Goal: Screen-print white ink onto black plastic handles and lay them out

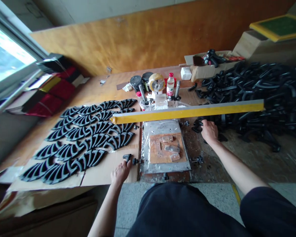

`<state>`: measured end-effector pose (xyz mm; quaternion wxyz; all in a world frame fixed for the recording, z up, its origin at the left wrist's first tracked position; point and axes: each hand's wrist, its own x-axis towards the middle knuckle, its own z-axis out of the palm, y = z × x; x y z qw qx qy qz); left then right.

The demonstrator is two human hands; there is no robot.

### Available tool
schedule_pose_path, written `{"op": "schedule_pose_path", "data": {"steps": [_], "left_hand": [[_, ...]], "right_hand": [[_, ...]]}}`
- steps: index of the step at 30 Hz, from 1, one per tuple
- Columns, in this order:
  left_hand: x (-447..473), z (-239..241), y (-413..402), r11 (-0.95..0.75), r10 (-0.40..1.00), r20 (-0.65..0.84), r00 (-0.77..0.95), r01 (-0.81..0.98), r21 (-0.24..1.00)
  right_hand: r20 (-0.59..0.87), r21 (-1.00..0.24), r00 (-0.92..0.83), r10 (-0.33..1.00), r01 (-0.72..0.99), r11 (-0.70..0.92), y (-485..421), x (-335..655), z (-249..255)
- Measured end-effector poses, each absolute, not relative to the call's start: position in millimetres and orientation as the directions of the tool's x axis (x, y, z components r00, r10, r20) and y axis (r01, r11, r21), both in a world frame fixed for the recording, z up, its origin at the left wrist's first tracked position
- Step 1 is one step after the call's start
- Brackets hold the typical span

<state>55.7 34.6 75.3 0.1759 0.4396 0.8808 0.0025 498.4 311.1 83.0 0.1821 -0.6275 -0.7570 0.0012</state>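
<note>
My left hand is closed on a small black plastic part, held low over the cardboard, left of the metal plate. At the right, my right hand has its fingers closed around a black plastic part at the near left edge of a big loose heap of similar black pieces. Between my hands lies the flat metal plate, bearing a brown board with several clear blocks. Curved black parts lie in neat overlapping rows on the cardboard sheet.
A long yellow bar spans above the plate's far end. Behind it stand a tape roll, a red-capped bottle and black tubs. An open carton sits back right. Knobs stick out beside the plate.
</note>
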Motion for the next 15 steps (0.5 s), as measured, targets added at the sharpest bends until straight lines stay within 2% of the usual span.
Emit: {"op": "schedule_pose_path", "data": {"steps": [2,3,6,8,9,11,13,15], "left_hand": [[55.1,83.4,42.9,0.623,0.738,-0.341,-0.583,0.782,0.01],[54.5,90.9,50.0,0.623,0.732,-0.341,-0.591,0.782,-0.018],[57.6,125.9,79.7,0.579,0.801,-0.222,-0.556,0.814,0.049],[67.9,157.0,102.7,0.511,0.859,-0.085,-0.505,0.839,0.184],[75.8,173.7,113.9,0.464,0.878,-0.025,-0.478,0.837,0.291],[96.3,206.6,134.0,0.314,0.896,0.082,-0.437,0.751,0.58],[119.7,235.4,149.5,0.077,0.89,0.183,-0.418,0.532,0.843],[142.1,256.7,159.5,-0.129,0.88,0.24,-0.409,0.279,0.952]], "right_hand": [[0.327,-0.305,-0.324,0.888,0.853,0.423,284.9,472.8,91.1],[0.336,-0.336,-0.417,0.845,0.785,0.521,271.1,458.3,94.5],[0.315,-0.364,-0.643,0.698,0.598,0.714,232.6,415.8,98.9],[0.289,-0.326,-0.728,0.621,0.535,0.779,214.4,394.3,99.4],[0.282,-0.293,-0.751,0.597,0.525,0.799,208.5,386.3,100.4],[0.28,-0.229,-0.774,0.567,0.52,0.823,202.6,375.2,104.8],[0.302,-0.211,-0.77,0.562,0.521,0.827,202.5,367.7,110.8],[0.336,-0.236,-0.764,0.551,0.498,0.834,204.9,361.1,114.0]]}}
